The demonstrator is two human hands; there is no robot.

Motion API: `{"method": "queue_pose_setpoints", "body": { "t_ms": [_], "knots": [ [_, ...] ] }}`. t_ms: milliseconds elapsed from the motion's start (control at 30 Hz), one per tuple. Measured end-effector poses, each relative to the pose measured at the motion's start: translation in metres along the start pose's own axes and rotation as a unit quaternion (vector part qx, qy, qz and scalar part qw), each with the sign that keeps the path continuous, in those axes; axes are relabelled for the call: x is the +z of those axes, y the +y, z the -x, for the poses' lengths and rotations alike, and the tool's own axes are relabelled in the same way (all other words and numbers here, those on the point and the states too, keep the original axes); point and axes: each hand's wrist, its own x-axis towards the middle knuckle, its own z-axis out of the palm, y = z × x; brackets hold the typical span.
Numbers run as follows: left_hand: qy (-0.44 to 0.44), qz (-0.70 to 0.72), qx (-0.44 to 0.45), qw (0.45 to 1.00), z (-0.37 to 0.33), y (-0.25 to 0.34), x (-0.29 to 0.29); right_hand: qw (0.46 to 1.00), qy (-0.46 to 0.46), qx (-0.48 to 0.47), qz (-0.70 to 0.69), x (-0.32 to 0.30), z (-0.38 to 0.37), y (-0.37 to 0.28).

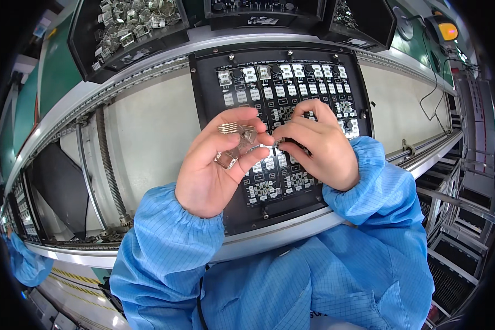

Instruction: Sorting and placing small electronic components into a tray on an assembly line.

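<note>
My left hand is turned palm up, its fingers curled round several silvery metal-shelled connectors with pins. Its thumb lies across them. Close beside its fingertips, my right hand is closed in a pinch on a small silvery part; the fingers hide most of it. Both hands are above a panel of black circuit boards seated in a black carrier frame. White and silvery connectors stand in rows on the boards, and the hands cover the panel's middle.
Beyond the carrier stand a black bin heaped with metal connectors, a bin of dark parts and a bin of small metal parts. Conveyor rails run along the bench. Metal racks stand at right; another person's blue sleeve shows far left.
</note>
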Motion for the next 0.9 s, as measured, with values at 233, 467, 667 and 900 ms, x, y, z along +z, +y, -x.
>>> {"method": "queue_pose_setpoints", "body": {
  "t_ms": [233,467,667,900],
  "knots": [
    [0.023,-0.046,0.016,0.999,-0.001,-0.01,0.01,0.994,0.044,-0.01,-0.099,-0.034,-0.01,0.002],
    [-0.012,-0.033,-0.031,0.999,-0.005,-0.017,0.016,0.99,0.017,-0.09,-0.109,-0.021,-0.016,-0.004],
    [-0.01,-0.115,-0.017,0.993,-0.006,-0.021,0.024,0.99,-0.013,-0.06,-0.129,-0.028,-0.011,-0.002],
    [0.005,-0.245,-0.004,0.97,-0.007,-0.018,0.023,0.98,-0.008,-0.061,-0.19,-0.031,-0.009,0.01]
  ]
}}
